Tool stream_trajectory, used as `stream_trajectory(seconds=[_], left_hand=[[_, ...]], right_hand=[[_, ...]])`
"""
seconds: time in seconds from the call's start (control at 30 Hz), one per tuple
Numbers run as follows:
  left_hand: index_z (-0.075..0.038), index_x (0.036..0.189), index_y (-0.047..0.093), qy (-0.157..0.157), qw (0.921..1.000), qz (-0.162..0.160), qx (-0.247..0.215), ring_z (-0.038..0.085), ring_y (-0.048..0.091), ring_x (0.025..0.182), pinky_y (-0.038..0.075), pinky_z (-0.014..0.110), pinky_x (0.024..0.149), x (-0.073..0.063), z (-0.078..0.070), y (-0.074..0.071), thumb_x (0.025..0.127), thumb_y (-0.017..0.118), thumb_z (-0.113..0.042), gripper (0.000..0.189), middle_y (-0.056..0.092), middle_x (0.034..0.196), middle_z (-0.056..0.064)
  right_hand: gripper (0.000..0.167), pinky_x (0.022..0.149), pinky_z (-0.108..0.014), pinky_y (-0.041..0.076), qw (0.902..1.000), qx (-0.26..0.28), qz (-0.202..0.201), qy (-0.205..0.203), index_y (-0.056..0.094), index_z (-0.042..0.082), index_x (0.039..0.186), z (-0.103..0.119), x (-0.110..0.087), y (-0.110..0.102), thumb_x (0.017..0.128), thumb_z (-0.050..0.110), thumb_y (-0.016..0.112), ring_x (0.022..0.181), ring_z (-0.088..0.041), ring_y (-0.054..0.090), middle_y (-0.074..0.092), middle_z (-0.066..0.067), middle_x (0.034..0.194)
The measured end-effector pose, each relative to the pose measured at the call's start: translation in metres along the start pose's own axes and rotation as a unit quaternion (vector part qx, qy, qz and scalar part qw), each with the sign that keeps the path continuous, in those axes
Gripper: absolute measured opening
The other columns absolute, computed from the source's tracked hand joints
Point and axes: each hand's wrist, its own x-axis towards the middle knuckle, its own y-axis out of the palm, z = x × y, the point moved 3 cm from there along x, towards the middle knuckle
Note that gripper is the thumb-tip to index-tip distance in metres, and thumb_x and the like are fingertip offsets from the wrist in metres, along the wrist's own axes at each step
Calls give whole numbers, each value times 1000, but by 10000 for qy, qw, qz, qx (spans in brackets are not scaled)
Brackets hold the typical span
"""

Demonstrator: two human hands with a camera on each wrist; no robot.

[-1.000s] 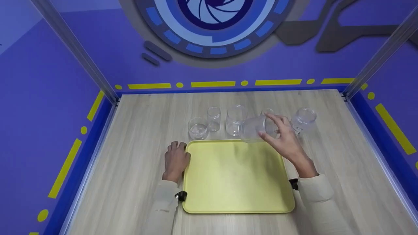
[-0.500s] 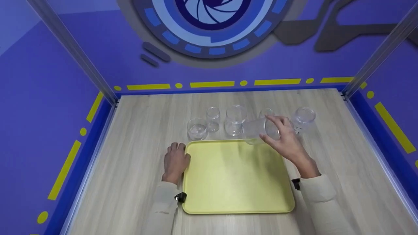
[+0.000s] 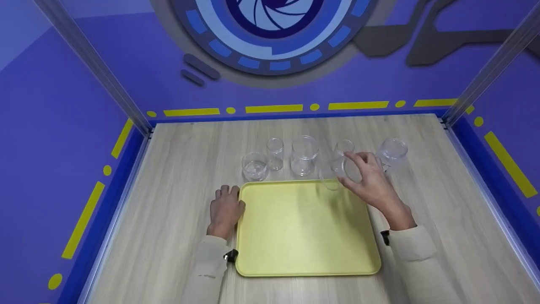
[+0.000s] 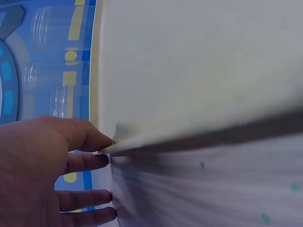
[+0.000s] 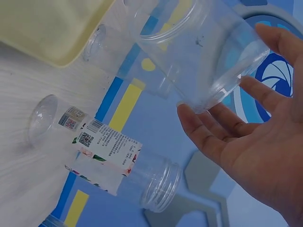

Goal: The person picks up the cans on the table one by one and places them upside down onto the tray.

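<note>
My right hand (image 3: 371, 183) holds a clear plastic jar (image 5: 203, 56) by its base end, thumb and fingers spread around it. The jar is tilted over the far right part of the yellow tray (image 3: 308, 228); its threaded mouth points away from the palm. At the tray's far left corner, my left hand (image 3: 226, 211) pinches the rim. In the left wrist view, the thumb (image 4: 90, 135) lies on the tray side of the rim and the index finger on the outer side. The other left fingers extend outside the tray.
Behind the tray stand a low clear jar (image 3: 255, 166), a narrow jar (image 3: 275, 156), a wide jar (image 3: 304, 156) and another clear jar (image 3: 345, 147), partly hidden. A labelled jar (image 5: 109, 151) stands farther right. Blue panels surround the wooden table (image 3: 177, 169).
The jar in my right hand has shifted slightly right and towards me, its mouth end dipping over the tray's far edge. My left hand stays at the tray corner.
</note>
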Motion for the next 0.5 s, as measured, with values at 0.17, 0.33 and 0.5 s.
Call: stream_trajectory(seconds=[0.17,0.33,0.5], left_hand=[[-4,124,65,88,9999,37,56,40,54,105,55,55,73,2,2,-1,97,66,-20,32,56,121,22],[-5,123,65,226,9997,10,-11,39,53,104,54,54,71,2,5,-2,97,66,-21,31,56,122,20],[-7,122,65,291,9996,-17,-30,38,52,104,53,53,69,1,8,-1,96,65,-21,29,56,122,19]], right_hand=[[67,94,-67,48,9996,-184,170,100,57,5,150,-1,0,-1,92,22,85,124,-49,47,52,-29,132],[66,92,-68,48,9987,-326,342,210,56,5,151,-3,0,-1,93,24,83,126,-49,45,50,-29,134],[66,92,-69,48,9974,-422,515,282,56,5,151,-5,1,0,94,24,82,126,-50,45,50,-31,135]])
